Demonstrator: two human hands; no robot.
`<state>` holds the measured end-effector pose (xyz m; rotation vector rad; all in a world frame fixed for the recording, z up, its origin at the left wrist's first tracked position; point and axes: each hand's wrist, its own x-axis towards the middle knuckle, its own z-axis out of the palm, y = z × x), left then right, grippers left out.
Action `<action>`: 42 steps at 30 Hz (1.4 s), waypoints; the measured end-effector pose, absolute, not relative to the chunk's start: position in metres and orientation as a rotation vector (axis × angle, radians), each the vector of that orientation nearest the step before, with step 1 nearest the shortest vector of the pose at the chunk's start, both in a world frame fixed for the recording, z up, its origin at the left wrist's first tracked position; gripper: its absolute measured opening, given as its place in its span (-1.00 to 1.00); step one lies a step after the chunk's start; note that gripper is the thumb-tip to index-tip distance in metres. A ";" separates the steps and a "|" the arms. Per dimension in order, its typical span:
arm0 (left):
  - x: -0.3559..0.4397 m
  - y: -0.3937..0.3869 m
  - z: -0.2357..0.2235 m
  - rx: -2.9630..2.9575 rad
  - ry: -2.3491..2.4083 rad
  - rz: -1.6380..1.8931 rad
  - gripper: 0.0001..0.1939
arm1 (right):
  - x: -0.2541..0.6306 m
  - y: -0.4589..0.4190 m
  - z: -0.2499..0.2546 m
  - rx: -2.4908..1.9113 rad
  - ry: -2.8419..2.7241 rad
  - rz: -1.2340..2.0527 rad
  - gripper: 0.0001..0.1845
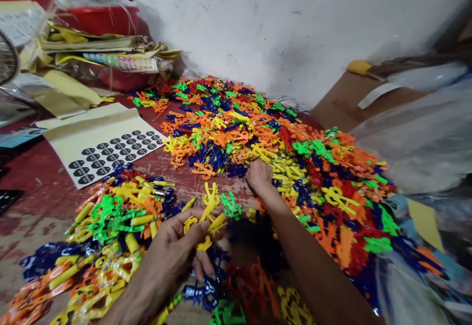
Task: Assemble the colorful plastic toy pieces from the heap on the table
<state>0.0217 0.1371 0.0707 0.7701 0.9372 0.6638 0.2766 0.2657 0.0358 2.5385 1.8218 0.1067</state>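
My left hand (pixel 180 246) is closed on a yellow plastic toy piece (pixel 206 217), held just above the red table (pixel 40 192). A green plastic piece (pixel 231 206) lies right beside it. My right hand (pixel 260 176) reaches forward into a big heap of coloured plastic pieces (pixel 295 167), orange, yellow, blue, green and red. Its fingers are curled down into the heap and hidden, so I cannot see what they grip. A second heap of plastic pieces (pixel 110 226) lies under and left of my left hand.
A sheet of dark oval stickers (pixel 110 153) lies at the left. Behind it are stacked papers (pixel 96 44) and a red tub (pixel 99 20). A cardboard box (pixel 346 103) and clear plastic bags (pixel 420 138) stand at the right, against a white wall (pixel 276 25).
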 end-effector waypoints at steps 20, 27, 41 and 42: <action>0.024 0.116 0.060 0.859 0.861 0.690 -0.42 | 0.269 0.261 0.038 2.612 2.101 -0.033 -0.56; 0.028 0.119 0.050 0.802 0.841 0.715 -0.40 | 0.262 0.264 0.025 2.617 1.976 0.068 -0.71; 0.016 0.115 0.059 0.877 0.787 0.774 -0.44 | 0.237 0.150 0.051 2.845 2.443 -1.099 -0.77; 0.014 0.112 0.057 0.898 0.760 0.765 -0.45 | 0.229 0.134 0.050 2.838 2.402 -1.561 -0.75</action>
